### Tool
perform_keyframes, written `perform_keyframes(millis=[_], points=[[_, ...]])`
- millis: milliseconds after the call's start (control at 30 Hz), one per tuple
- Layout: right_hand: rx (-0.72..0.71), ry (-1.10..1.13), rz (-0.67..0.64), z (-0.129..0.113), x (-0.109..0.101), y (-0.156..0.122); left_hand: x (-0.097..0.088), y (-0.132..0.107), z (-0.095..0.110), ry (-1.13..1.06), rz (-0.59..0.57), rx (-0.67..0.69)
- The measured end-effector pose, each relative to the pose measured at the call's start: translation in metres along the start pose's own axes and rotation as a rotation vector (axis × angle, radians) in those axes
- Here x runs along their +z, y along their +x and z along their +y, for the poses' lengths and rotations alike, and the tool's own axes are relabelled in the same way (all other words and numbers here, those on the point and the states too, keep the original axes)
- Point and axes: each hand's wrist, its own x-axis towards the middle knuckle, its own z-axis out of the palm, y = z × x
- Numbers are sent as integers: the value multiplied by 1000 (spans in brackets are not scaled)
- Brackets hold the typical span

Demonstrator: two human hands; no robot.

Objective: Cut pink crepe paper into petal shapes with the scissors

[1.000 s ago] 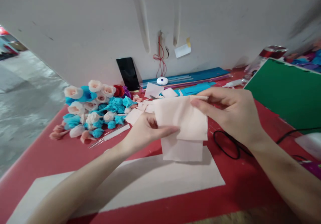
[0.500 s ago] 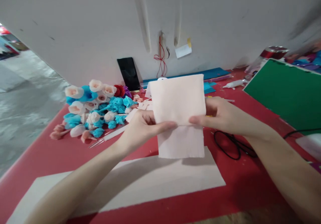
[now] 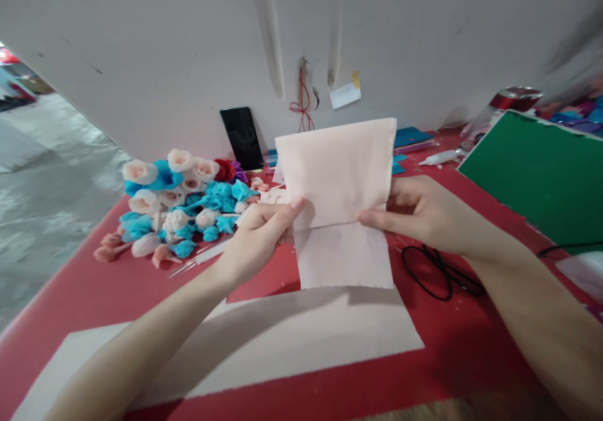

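A folded sheet of pale pink paper (image 3: 336,169) is held up in front of me, its lower flap hanging below a crosswise fold line. My left hand (image 3: 264,232) pinches its left edge, thumb on the near face and fingers behind. On the right edge, my right hand (image 3: 414,210) grips the paper near the fold, with its thumb in front and the other fingers partly hidden. Beneath lies a long pale paper strip (image 3: 292,339) on the red tabletop (image 3: 264,276), partly covered by my left forearm.
Blue, cream and pink paper flowers (image 3: 188,201) are heaped at the left. A black phone (image 3: 241,138) leans on the wall. To the right are a green board (image 3: 541,176), a black cable (image 3: 438,273) and a white glue tube (image 3: 438,157).
The folded paper has risen slightly and its top edge now tilts up to the right. My left thumb has moved from the fold up to the left edge.
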Motion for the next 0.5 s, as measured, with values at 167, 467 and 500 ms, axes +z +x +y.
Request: perform_keyframes(millis=[167,467,500], points=[[-4,-20,-1,0,0,0,3,-1,7,-24,-68,-20],[-9,-22,-9,-3,0,-2,-1,-1,8,33,-24,4],[-11,-17,-6,-3,0,-2,-2,-1,7,33,-16,-3]])
